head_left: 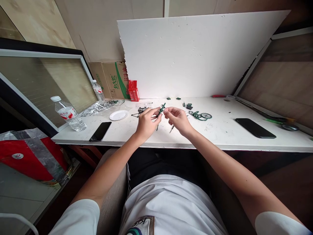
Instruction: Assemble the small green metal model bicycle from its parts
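Note:
Above the middle of the white table, my left hand (pixel 147 123) pinches a small dark green plastic model part (pixel 161 108), held at a slant. From the other side my right hand (pixel 178 120) is closed at the fingertips against that part; whether a tiny piece sits in its pinch is hidden. A thin rod with a pale tip (pixel 171 129) shows just below my right hand. To the right lie green model pieces with a spoked wheel (pixel 206 116). Dark small parts (pixel 141 111) lie behind my left hand.
On the left are a white paper plate (pixel 118 115), a phone (pixel 100 131), a water bottle (pixel 68 114) and plastic part frames (pixel 102 107). A red box (pixel 133 91) stands at the back. A black phone (pixel 255 128) lies right. A white board (pixel 202 55) leans behind.

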A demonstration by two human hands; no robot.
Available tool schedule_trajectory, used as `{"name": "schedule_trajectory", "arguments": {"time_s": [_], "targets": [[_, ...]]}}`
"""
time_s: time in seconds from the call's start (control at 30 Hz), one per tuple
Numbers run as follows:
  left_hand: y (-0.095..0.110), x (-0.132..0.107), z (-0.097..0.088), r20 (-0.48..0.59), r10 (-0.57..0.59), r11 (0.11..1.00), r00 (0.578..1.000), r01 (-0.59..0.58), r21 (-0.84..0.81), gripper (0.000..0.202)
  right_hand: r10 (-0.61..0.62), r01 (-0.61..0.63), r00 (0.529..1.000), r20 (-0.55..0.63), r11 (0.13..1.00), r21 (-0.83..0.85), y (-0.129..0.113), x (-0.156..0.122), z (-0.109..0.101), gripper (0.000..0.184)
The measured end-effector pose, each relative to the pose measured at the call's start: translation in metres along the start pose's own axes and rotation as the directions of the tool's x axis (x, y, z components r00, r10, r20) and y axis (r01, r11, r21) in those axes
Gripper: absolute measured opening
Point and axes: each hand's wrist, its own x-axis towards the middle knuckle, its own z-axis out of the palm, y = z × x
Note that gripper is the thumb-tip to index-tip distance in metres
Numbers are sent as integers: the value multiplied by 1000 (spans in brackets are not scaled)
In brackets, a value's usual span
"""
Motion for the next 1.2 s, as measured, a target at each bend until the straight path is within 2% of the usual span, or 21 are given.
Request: {"name": "schedule_trajectory", "arguments": {"time_s": [0.17,0.43,1.2], "targets": [[-2,-1,1,15,6,1000,1000,-6,9,30,37,-38,999,34,998,40,-2,-1,1,48],[-2,-1,2,5,3,1000,1000,-3,-2,31,33,-33,999,-5,999,22,-5,-3,4,49],[-5,-2,4,15,22,1000,1000,-23,17,30,42,-43,999,33,999,17,0,-1,4,51]]}}
